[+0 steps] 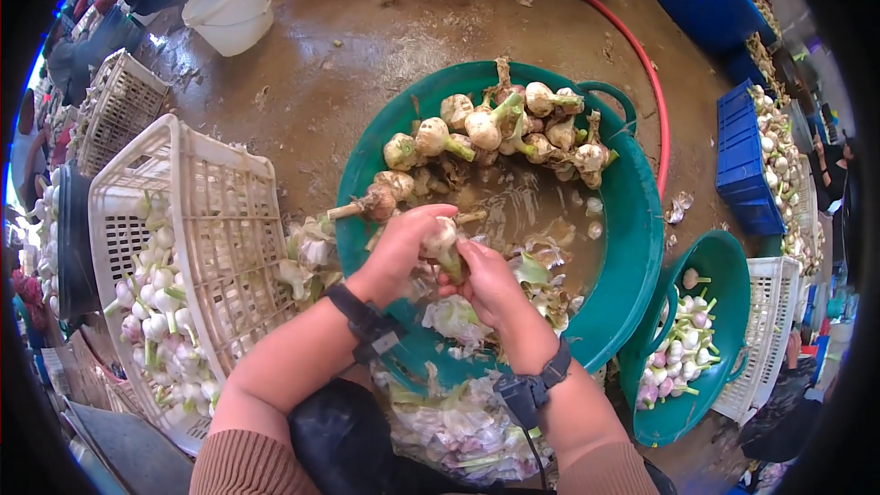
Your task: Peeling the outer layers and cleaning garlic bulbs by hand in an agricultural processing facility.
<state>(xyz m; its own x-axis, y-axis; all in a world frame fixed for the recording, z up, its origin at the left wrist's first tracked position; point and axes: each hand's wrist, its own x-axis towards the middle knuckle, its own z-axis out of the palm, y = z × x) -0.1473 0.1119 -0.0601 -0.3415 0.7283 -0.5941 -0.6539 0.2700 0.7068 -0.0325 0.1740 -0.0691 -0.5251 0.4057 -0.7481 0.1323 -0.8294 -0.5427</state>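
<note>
Left hand: the fingers are curled closed over the top of a garlic bulb, gripping it from the person's left side.
Right hand: the fingers are bent and pinched onto the lower part of the same bulb, touching the left fingers.
Garlic bulb: pale, with a short green stem, held between both sets of fingertips above the near side of a large green tub.
Beyond the fingers: a heap of unpeeled garlic lies at the far side of the tub, with muddy water between it and the hands.
Below the fingers: loose peelings pile over the tub's near rim.
Left of the fingers: a white crate tilted on its side, holding cleaned bulbs.
Right of the fingers: a smaller green tub with cleaned bulbs.
</note>
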